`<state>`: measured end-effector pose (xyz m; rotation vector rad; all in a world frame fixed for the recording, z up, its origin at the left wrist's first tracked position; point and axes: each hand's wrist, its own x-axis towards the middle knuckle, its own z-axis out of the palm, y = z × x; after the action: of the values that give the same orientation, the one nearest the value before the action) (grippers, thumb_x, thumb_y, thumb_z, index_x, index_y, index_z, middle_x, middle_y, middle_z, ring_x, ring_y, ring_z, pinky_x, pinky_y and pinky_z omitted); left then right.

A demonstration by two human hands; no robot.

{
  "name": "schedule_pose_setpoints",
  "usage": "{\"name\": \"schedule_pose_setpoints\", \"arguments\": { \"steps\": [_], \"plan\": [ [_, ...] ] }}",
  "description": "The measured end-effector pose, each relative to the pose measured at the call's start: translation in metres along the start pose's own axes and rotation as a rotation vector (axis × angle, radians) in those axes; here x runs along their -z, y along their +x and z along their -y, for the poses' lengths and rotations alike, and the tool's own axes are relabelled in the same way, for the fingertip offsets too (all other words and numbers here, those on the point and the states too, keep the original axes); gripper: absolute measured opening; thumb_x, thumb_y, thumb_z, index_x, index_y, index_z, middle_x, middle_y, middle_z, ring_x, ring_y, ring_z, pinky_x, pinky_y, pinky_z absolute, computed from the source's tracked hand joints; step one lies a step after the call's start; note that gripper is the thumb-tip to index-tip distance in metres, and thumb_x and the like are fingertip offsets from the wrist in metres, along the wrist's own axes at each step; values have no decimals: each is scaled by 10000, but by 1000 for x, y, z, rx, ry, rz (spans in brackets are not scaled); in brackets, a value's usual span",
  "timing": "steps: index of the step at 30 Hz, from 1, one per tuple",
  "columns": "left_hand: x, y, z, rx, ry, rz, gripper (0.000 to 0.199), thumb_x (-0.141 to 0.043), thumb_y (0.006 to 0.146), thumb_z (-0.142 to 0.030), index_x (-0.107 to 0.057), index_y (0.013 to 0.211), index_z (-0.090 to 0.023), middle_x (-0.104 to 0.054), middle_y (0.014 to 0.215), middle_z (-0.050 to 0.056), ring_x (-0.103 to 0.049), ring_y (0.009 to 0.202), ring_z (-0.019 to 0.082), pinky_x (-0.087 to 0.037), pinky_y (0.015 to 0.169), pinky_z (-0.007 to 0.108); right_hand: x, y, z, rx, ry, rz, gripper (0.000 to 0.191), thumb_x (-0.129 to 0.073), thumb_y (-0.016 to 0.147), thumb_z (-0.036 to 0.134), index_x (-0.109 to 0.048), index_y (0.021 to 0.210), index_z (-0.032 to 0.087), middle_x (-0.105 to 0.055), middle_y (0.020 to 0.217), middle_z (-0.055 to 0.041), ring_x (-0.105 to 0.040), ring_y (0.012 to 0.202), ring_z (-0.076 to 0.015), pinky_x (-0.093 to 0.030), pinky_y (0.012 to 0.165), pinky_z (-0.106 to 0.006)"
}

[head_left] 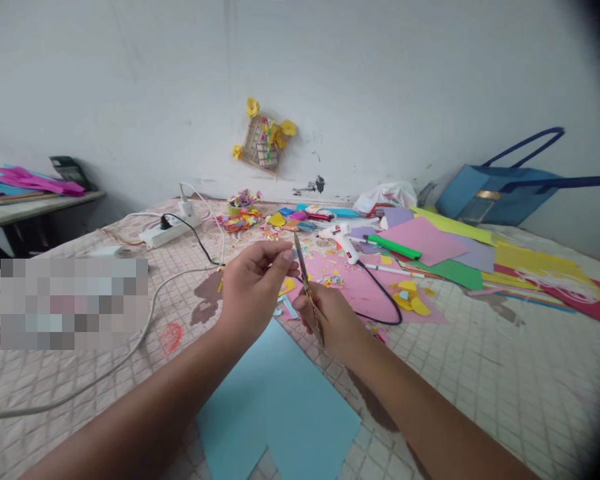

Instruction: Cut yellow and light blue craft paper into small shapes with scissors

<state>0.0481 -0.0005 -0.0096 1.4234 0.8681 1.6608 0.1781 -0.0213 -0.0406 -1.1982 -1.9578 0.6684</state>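
My right hand [333, 320] is wrapped around a pair of scissors [303, 263], whose blades point up and away from me. Just left of the blades, my left hand [260, 277] is closed in a pinch, thumb against the fingers. A tiny pale bluish bit shows at its fingertips, too small to name. Below both hands lies a light blue sheet of paper [280, 393] with a notch at its near edge. Narrow light blue paper strips [287, 307] lie on the table just beyond the sheet.
A white glue gun [344, 243] rests on pink paper [347, 280], its black cord looping right. Coloured sheets [425, 240] and a blue bag [497, 193] are at right. A power strip [170, 230] with cables stands left. A decorated frame [267, 143] hangs on the wall.
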Motion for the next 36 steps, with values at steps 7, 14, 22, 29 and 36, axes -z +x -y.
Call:
{"name": "schedule_pose_setpoints", "arguments": {
  "steps": [7, 14, 22, 29, 36],
  "plan": [
    [2, 6, 0, 62, -36, 2, 208, -685, 696, -270, -672, 855, -137, -669, 637, 6, -655, 602, 119, -552, 598, 214, 4, 0, -4, -12, 40, -53, 509, -284, 837, 648, -432, 671, 191, -472, 553, 19, -433, 504, -111, -290, 466, -227],
    [10, 24, 12, 162, -111, -25, 207, -682, 673, -215, -669, 855, -118, -671, 685, 13, -657, 648, 113, -561, 733, 274, 10, 2, -10, -58, 71, -95, 482, -370, 802, 657, -401, 659, 198, -437, 509, 44, -371, 420, -88, -247, 423, -221],
    [27, 45, 17, 322, -150, 70, 164, -645, 608, -104, -659, 771, -109, -651, 600, 6, -662, 599, 118, -570, 698, 261, 12, 1, -8, -56, 75, -140, 495, -387, 806, 641, -391, 593, 195, -398, 487, 44, -391, 444, -96, -273, 425, -220],
    [21, 34, 13, 497, -180, 443, 150, -656, 596, -72, -689, 729, -135, -664, 602, 24, -667, 588, 130, -570, 609, 215, 50, 5, -9, 6, 164, -445, 507, -396, 798, 644, -404, 556, 199, -428, 466, 31, -416, 421, -97, -309, 406, -219],
    [-43, 29, 24, 616, -161, 523, 173, -584, 595, -4, -681, 676, -123, -643, 597, 37, -647, 565, 115, -574, 616, 238, 124, -5, -14, 14, 223, -1118, 563, -231, 800, 704, -385, 543, 226, -403, 437, 26, -426, 371, -117, -308, 358, -237]
  ]
}}
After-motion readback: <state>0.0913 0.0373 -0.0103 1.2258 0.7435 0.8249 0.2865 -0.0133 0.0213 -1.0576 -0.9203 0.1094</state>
